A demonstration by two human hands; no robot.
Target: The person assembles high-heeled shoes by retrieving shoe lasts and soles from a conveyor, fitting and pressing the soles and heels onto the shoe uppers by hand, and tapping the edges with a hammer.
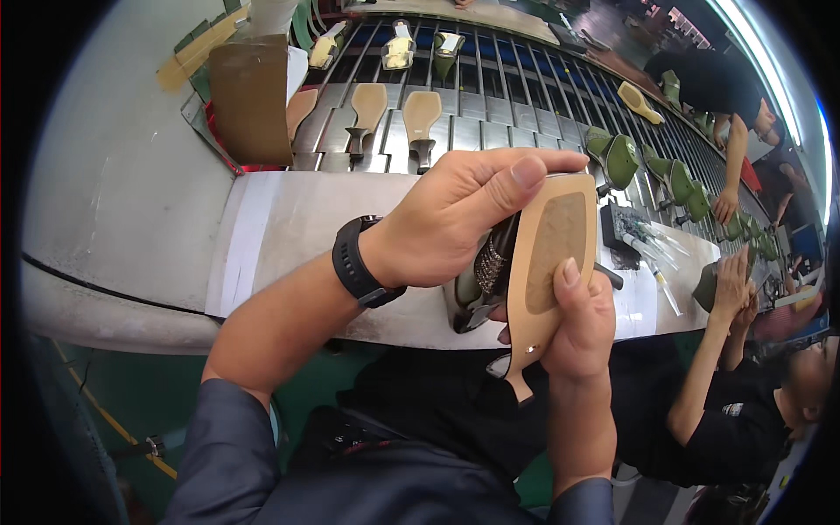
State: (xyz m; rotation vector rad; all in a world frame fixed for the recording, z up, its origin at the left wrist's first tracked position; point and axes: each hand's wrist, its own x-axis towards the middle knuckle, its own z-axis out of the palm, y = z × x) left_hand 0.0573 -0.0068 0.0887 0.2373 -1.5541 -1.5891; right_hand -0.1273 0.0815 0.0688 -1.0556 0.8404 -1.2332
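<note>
My right hand grips a women's shoe around its lower half, thumb pressed on the tan sole. The sole faces me, with a rough greyish patch in its middle, and its heel end points down. Behind the sole show a dark glossy upper and a glittery band. Across the toe end at the top lies my left hand, index finger and thumb stretched straight along the edge. Its other fingers are mostly hidden. A black watch is on my left wrist.
Beyond the pale bench runs a slatted conveyor carrying tan soles with dark heels and green shoe lasts. A brown board stands at left. On my right are a black box, syringe-like tools and co-workers' hands.
</note>
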